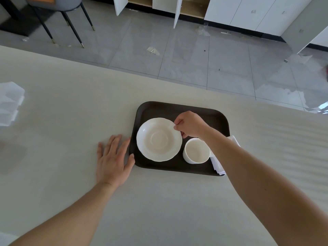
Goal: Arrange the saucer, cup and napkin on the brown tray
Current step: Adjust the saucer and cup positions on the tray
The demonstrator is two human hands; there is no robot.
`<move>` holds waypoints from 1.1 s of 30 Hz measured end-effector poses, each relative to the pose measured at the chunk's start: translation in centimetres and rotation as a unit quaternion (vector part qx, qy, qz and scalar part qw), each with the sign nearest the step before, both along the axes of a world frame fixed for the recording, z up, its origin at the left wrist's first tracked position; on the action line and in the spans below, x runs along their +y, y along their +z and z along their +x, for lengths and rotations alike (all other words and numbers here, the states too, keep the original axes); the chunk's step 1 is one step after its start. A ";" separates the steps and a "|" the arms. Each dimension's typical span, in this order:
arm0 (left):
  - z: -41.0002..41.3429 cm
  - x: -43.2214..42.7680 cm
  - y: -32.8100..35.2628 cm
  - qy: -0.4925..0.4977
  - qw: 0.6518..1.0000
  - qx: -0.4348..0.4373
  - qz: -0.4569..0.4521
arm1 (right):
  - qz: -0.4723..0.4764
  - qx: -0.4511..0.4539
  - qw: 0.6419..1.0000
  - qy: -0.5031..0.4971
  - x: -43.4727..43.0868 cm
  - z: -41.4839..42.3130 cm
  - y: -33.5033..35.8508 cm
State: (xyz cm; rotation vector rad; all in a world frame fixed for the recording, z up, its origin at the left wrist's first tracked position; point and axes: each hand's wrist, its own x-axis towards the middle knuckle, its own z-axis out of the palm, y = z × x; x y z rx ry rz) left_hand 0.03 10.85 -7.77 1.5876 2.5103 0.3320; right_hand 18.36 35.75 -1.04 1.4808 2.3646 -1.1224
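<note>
A dark brown tray (159, 108) lies on the pale table. On its left half rests a white saucer (158, 139) with a scalloped rim. My right hand (190, 125) pinches the saucer's right rim between thumb and fingers. A white cup (196, 150) stands empty on the tray just right of the saucer. A folded white napkin (218, 166) lies at the tray's right edge, partly hidden by my right forearm. My left hand (112, 158) rests flat on the table, fingers spread, its thumb touching the tray's left edge.
A stack of white paper napkins (9, 102) sits at the table's far left. The table's far edge (124, 70) runs diagonally behind the tray, with grey floor tiles, a chair (58, 8) and white cabinets beyond.
</note>
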 end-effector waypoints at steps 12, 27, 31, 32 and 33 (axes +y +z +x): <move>0.1 0.1 0.2 -0.003 1.000 0.012 0.000 | 0.003 0.013 1.000 -0.017 1.2 -0.9 -0.4; 0.1 0.1 0.1 -0.003 1.000 0.017 -0.002 | 0.018 0.039 0.995 -0.091 3.0 -1.7 -0.6; 0.1 0.1 0.2 -0.004 1.000 0.017 0.000 | 0.017 0.044 0.994 -0.103 3.0 -2.0 -0.5; 0.2 0.1 0.2 -0.003 1.000 0.017 -0.001 | 0.018 0.043 0.993 -0.105 3.0 -2.1 -0.4; 0.2 0.1 0.2 -0.002 1.000 0.017 -0.001 | 0.017 0.044 0.993 -0.108 3.0 -2.2 -0.4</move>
